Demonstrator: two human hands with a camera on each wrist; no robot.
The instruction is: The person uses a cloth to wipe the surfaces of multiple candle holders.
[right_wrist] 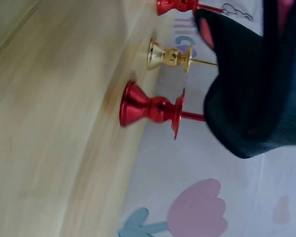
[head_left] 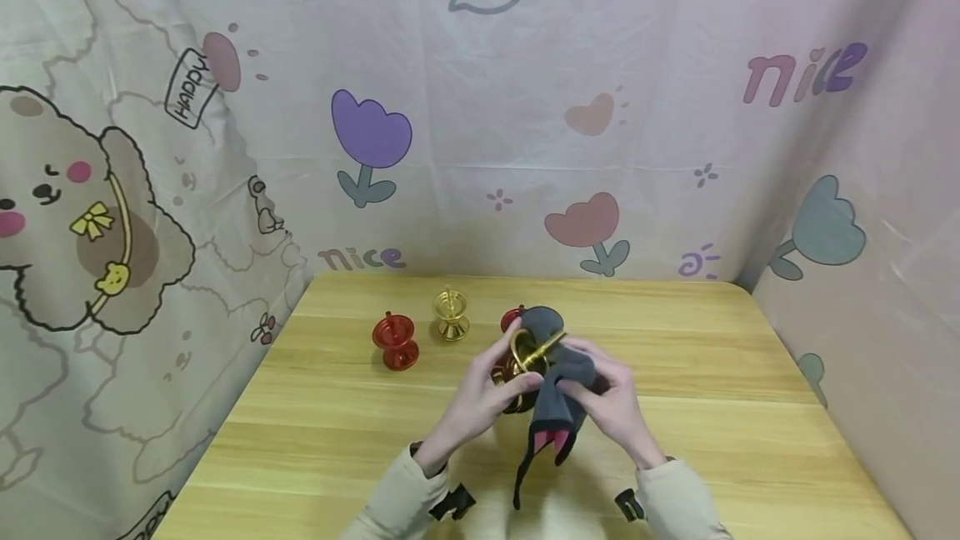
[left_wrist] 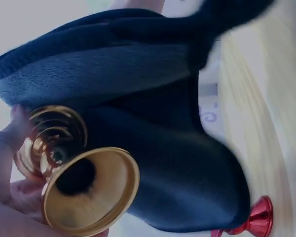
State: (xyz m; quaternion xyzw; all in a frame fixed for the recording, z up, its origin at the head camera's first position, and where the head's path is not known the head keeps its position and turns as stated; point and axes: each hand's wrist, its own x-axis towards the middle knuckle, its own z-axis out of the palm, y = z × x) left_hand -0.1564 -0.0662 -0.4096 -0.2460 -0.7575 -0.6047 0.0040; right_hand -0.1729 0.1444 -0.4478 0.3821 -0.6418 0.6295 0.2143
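My left hand (head_left: 504,380) grips a gold candle holder (head_left: 528,354), tilted with its pin pointing up to the right. My right hand (head_left: 583,380) holds a dark grey cloth (head_left: 558,394) with a pink lining against the holder. The cloth drapes over the holder and hangs down toward the table. In the left wrist view the gold candle holder (left_wrist: 84,182) shows its flared hollow base, with my fingers (left_wrist: 7,143) on its ribbed stem and the cloth (left_wrist: 153,123) behind it. The right wrist view shows only a fold of the cloth (right_wrist: 256,89).
On the wooden table (head_left: 337,440) stand a red candle holder (head_left: 395,342) and a gold one (head_left: 452,315) at the back left. Another red one (head_left: 512,317) is partly hidden behind the cloth. Patterned fabric walls (head_left: 525,107) close in the back and sides.
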